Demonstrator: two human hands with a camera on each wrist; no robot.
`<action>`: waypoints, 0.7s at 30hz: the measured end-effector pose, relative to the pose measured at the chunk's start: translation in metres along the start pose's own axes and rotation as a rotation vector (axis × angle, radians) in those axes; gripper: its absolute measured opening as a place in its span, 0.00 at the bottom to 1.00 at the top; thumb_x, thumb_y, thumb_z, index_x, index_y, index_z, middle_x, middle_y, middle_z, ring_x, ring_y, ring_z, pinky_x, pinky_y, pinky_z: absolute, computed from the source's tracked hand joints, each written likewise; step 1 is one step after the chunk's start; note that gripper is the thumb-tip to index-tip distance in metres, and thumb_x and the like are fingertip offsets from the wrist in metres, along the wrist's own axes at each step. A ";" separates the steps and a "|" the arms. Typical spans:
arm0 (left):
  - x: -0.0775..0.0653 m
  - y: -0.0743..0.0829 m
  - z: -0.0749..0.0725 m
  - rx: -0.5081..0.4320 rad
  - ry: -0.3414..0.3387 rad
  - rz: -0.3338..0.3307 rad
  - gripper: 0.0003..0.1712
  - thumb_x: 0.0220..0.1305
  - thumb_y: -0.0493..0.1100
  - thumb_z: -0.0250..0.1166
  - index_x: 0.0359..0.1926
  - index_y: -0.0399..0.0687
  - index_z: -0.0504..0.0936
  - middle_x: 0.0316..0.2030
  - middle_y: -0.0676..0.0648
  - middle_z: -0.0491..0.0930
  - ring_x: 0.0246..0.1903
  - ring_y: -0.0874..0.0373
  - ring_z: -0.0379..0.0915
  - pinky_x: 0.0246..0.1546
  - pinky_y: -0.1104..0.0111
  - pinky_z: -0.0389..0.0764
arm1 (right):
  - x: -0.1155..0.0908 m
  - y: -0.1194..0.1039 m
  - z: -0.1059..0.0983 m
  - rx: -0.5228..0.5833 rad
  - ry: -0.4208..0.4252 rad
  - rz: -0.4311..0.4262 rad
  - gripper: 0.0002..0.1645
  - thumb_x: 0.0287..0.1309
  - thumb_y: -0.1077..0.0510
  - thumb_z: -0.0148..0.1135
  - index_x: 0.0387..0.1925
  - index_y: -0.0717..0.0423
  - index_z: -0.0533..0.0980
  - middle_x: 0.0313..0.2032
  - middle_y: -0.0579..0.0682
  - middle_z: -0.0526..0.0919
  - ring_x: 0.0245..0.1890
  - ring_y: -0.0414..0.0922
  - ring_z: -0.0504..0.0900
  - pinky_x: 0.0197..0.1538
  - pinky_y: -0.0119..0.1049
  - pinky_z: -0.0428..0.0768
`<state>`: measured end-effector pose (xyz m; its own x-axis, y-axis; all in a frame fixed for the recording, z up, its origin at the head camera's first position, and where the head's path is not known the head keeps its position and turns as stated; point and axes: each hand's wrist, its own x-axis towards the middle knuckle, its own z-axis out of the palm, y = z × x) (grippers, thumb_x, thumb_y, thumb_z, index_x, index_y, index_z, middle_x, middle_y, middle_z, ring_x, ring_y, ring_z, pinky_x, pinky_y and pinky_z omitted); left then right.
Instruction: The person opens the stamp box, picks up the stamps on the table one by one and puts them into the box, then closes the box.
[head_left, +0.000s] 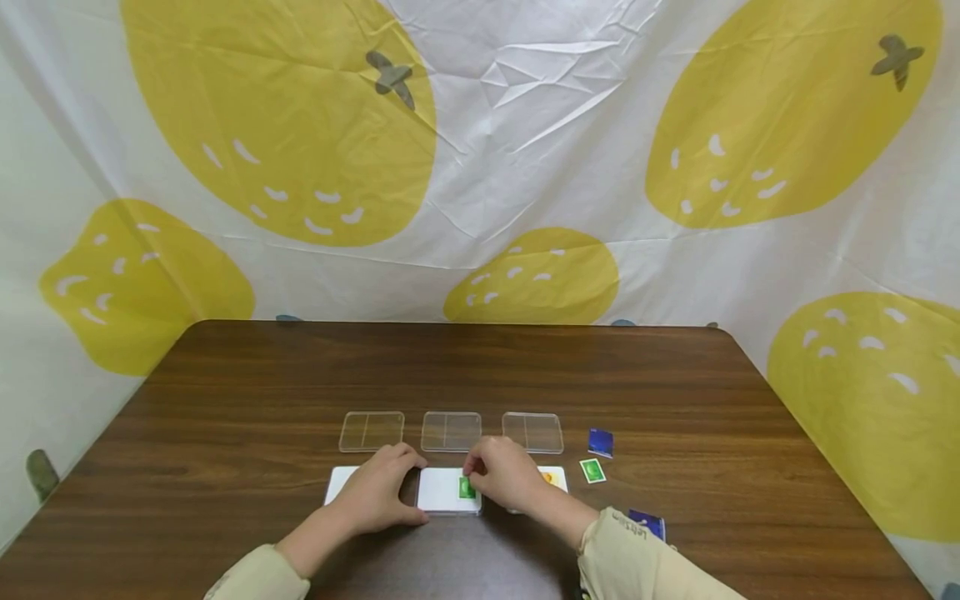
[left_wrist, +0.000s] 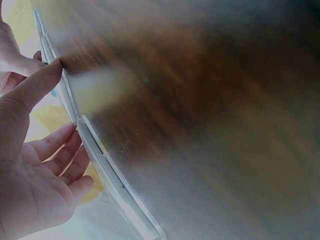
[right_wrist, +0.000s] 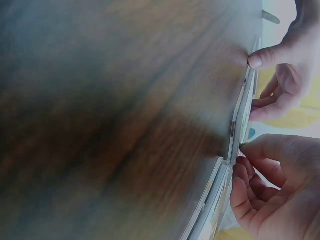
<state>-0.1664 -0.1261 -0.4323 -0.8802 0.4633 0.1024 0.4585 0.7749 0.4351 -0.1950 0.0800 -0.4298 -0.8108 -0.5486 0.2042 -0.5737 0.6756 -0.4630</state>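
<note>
In the head view a flat white case (head_left: 438,492) lies between the hands, near the middle of the table. My left hand (head_left: 378,490) holds its left end, thumb at the front edge and fingers at the back; the left wrist view shows the thumb on the case's edge. A small green card (head_left: 467,490) with a pale border lies over the case's right part. Thumb and index finger of my right hand (head_left: 506,475) pinch it at its upper edge. In the right wrist view the pinching fingertips are right at the case, and the other fingers are curled.
Another white case (head_left: 339,482) is partly behind the left hand. A third, with an orange-and-yellow card (head_left: 553,477), is partly covered by the right arm. Three clear lids (head_left: 450,432) lie behind. To the right are a green card (head_left: 592,471), a blue square (head_left: 601,442) and a blue packet (head_left: 649,523).
</note>
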 end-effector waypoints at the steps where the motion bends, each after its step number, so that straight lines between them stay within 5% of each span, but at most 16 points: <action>1: 0.000 0.000 0.000 0.003 0.002 -0.001 0.33 0.35 0.52 0.75 0.44 0.40 0.77 0.40 0.50 0.73 0.42 0.53 0.69 0.42 0.58 0.74 | 0.000 0.000 -0.001 0.006 0.001 -0.004 0.04 0.38 0.67 0.62 0.19 0.55 0.79 0.21 0.43 0.76 0.21 0.34 0.71 0.25 0.25 0.69; 10: 0.000 0.001 0.000 0.003 0.002 0.007 0.33 0.36 0.52 0.75 0.44 0.39 0.77 0.41 0.49 0.73 0.42 0.53 0.69 0.42 0.58 0.73 | -0.009 0.013 -0.033 0.135 0.036 -0.024 0.04 0.47 0.65 0.61 0.28 0.60 0.80 0.24 0.44 0.77 0.25 0.35 0.73 0.29 0.26 0.73; 21: 0.000 0.000 -0.002 0.012 -0.001 0.005 0.34 0.36 0.53 0.75 0.44 0.38 0.77 0.41 0.49 0.73 0.42 0.53 0.69 0.43 0.57 0.73 | -0.059 0.082 -0.081 0.095 0.016 0.064 0.05 0.45 0.69 0.63 0.28 0.60 0.80 0.26 0.44 0.79 0.26 0.34 0.73 0.29 0.28 0.74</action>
<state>-0.1667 -0.1263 -0.4307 -0.8780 0.4674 0.1035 0.4640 0.7778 0.4240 -0.2035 0.2081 -0.4103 -0.8476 -0.4974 0.1847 -0.5076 0.6589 -0.5551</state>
